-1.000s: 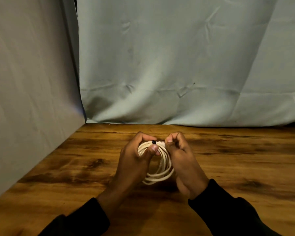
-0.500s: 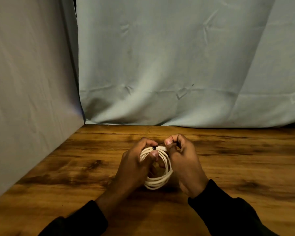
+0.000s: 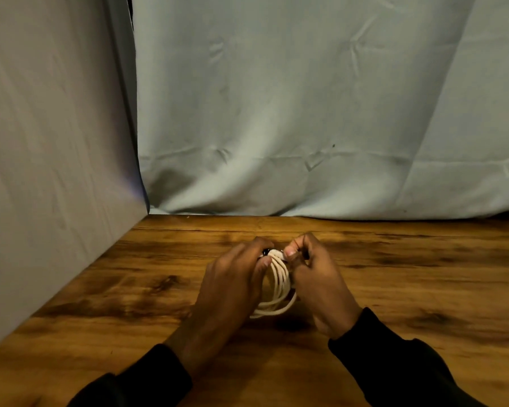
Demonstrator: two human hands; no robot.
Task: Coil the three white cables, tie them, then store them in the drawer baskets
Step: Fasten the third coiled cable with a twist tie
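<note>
Turned more edge-on since a second ago, the white cable coil (image 3: 278,284), then shown as an open ring, now as a narrow upright bundle of loops between the two palms. Held above the wooden table (image 3: 423,289), not resting on it, with a dark shadow just beneath the lowest loops. Gripped along its left flank by the left hand (image 3: 232,284), fingers curled over the top of the bundle and thumb pressed against the strands from the near side. Pinched at the top by the right hand (image 3: 318,284), fingers curled, thumb and forefinger closed on a white end piece where the loops gather. Seen at that same top point, just under the left fingertips: a small dark piece (image 3: 266,252), too small to identify. Kept close together, both hands, nearly touching above the coil and parted only by the bundle itself. Covered from the wrists back by black sleeves (image 3: 394,365) running to the bottom edge of view. Hung beyond the hands, along the far edge of the table, a creased pale blue cloth backdrop (image 3: 306,113); stood to the left of the left hand, a pale grey panel (image 3: 47,142) meeting the tabletop at an angle.
</note>
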